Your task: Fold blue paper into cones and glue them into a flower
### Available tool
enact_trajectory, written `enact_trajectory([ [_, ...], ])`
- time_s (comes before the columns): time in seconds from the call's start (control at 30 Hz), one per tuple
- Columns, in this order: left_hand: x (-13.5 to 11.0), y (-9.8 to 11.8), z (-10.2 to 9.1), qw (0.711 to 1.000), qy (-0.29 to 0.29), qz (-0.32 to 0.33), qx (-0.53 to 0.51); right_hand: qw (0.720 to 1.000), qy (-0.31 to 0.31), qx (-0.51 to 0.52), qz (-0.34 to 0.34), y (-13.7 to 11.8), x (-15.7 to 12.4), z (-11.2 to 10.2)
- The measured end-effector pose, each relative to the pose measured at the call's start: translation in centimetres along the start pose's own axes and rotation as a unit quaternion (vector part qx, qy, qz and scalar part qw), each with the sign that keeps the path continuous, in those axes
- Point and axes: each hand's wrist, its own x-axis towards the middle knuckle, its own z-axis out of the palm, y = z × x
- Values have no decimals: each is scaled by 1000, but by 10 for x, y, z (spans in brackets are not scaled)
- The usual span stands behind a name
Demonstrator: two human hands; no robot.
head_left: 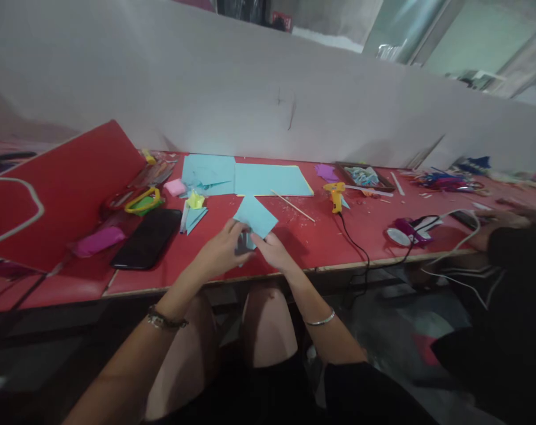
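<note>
1. The left hand [221,251] gripped a light-blue paper square [258,215] along its near-left edge, fingers curled.
2. The right hand [273,251] pinched the same square near its lower corner.
3. The square was over the red bench [310,239], near its front edge.
4. Beyond it lay a larger blue sheet [272,179] and a thin stick [293,206].
5. A yellow glue gun [336,198] rested rightward; a black phone [148,239] lay leftward.

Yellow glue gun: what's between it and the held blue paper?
In the head view, a thin stick lies between glue gun and held paper.
</note>
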Motion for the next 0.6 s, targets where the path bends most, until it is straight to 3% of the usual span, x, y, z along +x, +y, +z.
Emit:
enact_trajectory([
  [0.2,4,9,-3,992,-27,-8,-124,996,-74,-6,-52,-11,-7,-4],
  [0.37,3,9,-8,981,-57,-28,-181,990,-96,99,-40,-5,-8,-9],
  [0.6,0,3,-8,958,-57,-42,-279,985,-117,115,-60,-9,-6,-7],
])
